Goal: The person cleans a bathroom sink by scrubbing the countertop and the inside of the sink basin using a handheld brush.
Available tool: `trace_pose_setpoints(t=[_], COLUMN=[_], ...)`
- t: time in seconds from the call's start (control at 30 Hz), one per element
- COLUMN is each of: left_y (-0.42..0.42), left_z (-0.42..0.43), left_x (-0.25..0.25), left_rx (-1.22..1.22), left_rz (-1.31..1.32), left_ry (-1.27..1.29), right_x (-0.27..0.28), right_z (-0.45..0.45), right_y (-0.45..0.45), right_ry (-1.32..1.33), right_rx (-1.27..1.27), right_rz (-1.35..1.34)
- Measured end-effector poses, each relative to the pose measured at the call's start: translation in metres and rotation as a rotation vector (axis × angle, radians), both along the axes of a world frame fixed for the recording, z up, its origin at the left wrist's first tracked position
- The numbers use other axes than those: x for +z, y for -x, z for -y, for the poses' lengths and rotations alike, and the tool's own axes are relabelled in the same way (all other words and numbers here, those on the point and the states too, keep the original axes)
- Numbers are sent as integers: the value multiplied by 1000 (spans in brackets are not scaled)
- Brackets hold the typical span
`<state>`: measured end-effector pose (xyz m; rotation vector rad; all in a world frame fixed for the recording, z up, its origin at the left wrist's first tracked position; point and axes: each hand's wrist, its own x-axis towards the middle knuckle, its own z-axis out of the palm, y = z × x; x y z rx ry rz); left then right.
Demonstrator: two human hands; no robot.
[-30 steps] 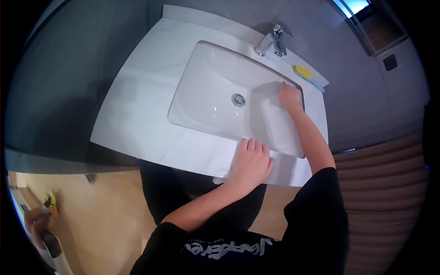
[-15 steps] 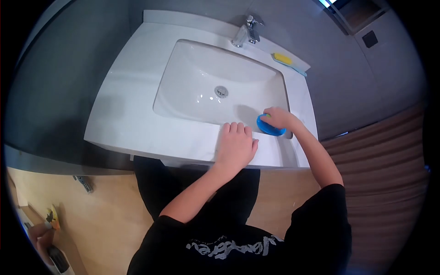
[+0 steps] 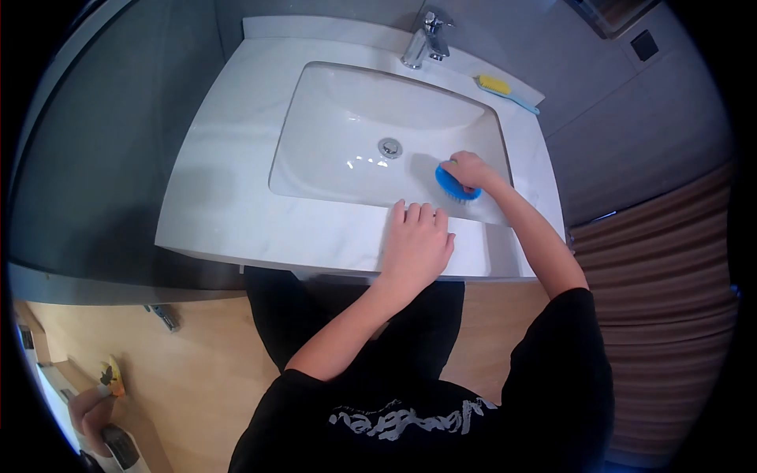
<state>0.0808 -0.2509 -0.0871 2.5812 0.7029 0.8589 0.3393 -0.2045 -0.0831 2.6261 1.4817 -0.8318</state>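
Inside the white sink [image 3: 339,177], my right hand [image 3: 471,171] is closed around the top of a blue scrubbing brush [image 3: 449,184]. Pale bristles show along its lower edge, near the basin's right front part; the grip itself is partly hidden by my fingers. My left hand [image 3: 416,246] lies flat on the white countertop [image 3: 315,232] at the sink's front edge, fingertips at the rim and nothing held. The drain [image 3: 389,148] is visible in the basin, left of the brush.
A chrome faucet [image 3: 426,43] stands behind the basin. To its right, a yellow-headed brush with a light blue handle [image 3: 509,93] lies on the counter. A brown pleated curtain [image 3: 662,299] hangs at the right. Part of another person [image 3: 95,414] shows at lower left.
My right hand has moved the brush from the front rim farther into the basin, slightly left. The left hand stays on the front edge. The view has shifted a little.
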Motion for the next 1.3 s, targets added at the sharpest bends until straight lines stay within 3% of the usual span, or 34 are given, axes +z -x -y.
trace_pose_setpoints(t=[0.1, 0.17, 0.6, 0.7, 0.77, 0.8, 0.9, 1.03, 1.2, 1.3], left_y=[0, 0, -6, -3, -2, -1, 1, 8, 44, 64], left_z=[1, 1, 3, 4, 4, 3, 2, 2, -1, -5], left_x=[-1, 0, -2, -3, -2, -1, 0, 2, 8, 4], left_rx=[19, 24, 37, 26, 10, 7, -13, -54, -31, 105], left_rz=[-5, -11, -38, -5, -22, -17, 41, 182, 142, 83], left_ry=[-41, -51, -61, -56, -15, -17, 26, 106, 77, 46], right_x=[-20, -42, -83, -67, -41, -59, -28, -3, 34, 28], right_z=[-26, -41, -110, -101, -87, -82, -47, -9, 4, -8], right_y=[-3, -16, -41, -26, -1, -9, 27, 26, 17, 25], right_ry=[-85, -281, -556, -428, -200, -277, -53, -48, 282, 255], right_rx=[48, 178, 224, 119, 50, 201, 173, 216, 138, 205], right_rz=[106, 255, 352, 209, -7, 25, -119, -221, -632, -571])
